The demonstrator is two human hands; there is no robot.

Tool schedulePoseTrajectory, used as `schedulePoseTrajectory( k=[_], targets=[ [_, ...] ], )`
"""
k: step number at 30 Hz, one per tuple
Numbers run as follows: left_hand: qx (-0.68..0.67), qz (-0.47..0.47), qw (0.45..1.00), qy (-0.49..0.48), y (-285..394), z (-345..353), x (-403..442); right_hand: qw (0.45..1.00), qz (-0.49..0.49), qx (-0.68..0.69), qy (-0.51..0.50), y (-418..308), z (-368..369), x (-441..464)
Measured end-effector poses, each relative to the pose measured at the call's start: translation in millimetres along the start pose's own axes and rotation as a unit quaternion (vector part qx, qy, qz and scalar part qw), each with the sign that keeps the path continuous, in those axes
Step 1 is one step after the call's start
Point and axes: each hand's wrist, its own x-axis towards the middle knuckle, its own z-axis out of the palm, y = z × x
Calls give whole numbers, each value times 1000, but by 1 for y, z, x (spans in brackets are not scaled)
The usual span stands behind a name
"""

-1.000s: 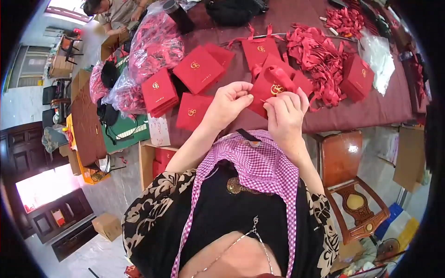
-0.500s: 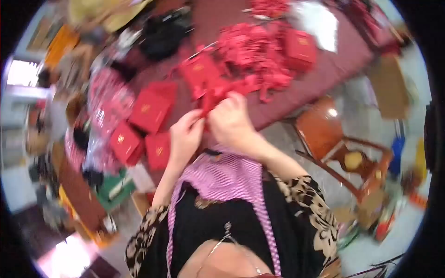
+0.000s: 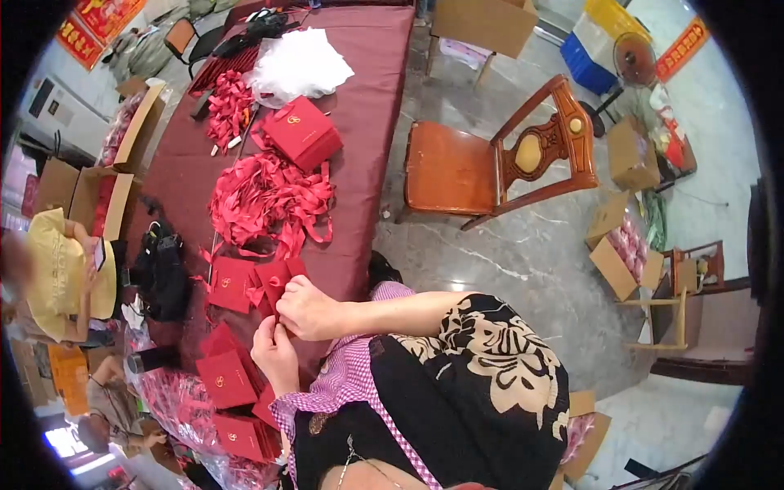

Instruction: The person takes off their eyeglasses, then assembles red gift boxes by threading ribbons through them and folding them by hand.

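My left hand [image 3: 276, 355] and my right hand [image 3: 309, 310] are close together at the table's near edge. Their fingers are pinched on a red ribbon, most of it hidden by the fingers. Just beyond the right hand is a small red box or bag [image 3: 268, 287] with a ribbon loop on it. Beside it lies a flat red piece with a gold emblem [image 3: 231, 284]. A heap of loose red ribbons [image 3: 265, 204] is farther up the table, against a stack of red boxes or bags [image 3: 302, 135].
Several red boxes [image 3: 224, 380] stand left of my hands, near plastic-wrapped red goods [image 3: 175, 404]. White plastic [image 3: 302, 65] and a black bag [image 3: 161, 269] lie on the maroon-covered table [image 3: 371, 90]. A wooden chair [image 3: 453, 167] stands to the right. People [image 3: 61, 278] are at the left.
My view has turned to the right, so the table and chair now appear swung round and sharper. Both hands stay close together, pinching the ribbon.
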Motion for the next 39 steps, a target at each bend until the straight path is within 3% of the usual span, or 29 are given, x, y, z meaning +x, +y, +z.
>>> schedulePoseTrajectory(
  k=[1, 3, 5, 11, 15, 17, 23, 29, 31, 34, 39],
  targets=[
    [0, 2, 1000, -3, 0, 3, -1, 997, 55, 43, -14, 2, 1, -4],
    [-13, 7, 1000, 8, 2, 9, -5, 997, 62, 54, 8, 2, -1, -10],
    [-22, -9, 1000, -3, 12, 9, -4, 998, -1, 15, 54, 0, -5, -13],
    [5, -6, 999, -37, 10, 10, -5, 977, -162, -135, 40, 10, -10, -16],
    [-29, -35, 998, -49, 3, 6, -8, 988, -132, -78, 23, 7, -6, -16],
    [-67, -41, 996, -46, 6, 5, -9, 999, -28, 13, 27, 6, -3, -18],
    [-132, -113, 976, -131, 9, -18, -5, 996, -65, 30, 54, 5, -15, -20],
    [-102, -77, 979, -157, 4, -23, -7, 994, -84, 50, 49, 1, -14, -27],
    [-63, -2, 983, -171, 5, -24, -7, 993, -90, 50, 57, -1, -13, -28],
    [-7, 25, 982, -189, 11, -24, -5, 993, -108, 12, 53, -1, -13, -31],
    [86, 84, 975, -189, 8, -25, -8, 993, -104, -21, -60, -7, -35, -24]
  ],
)
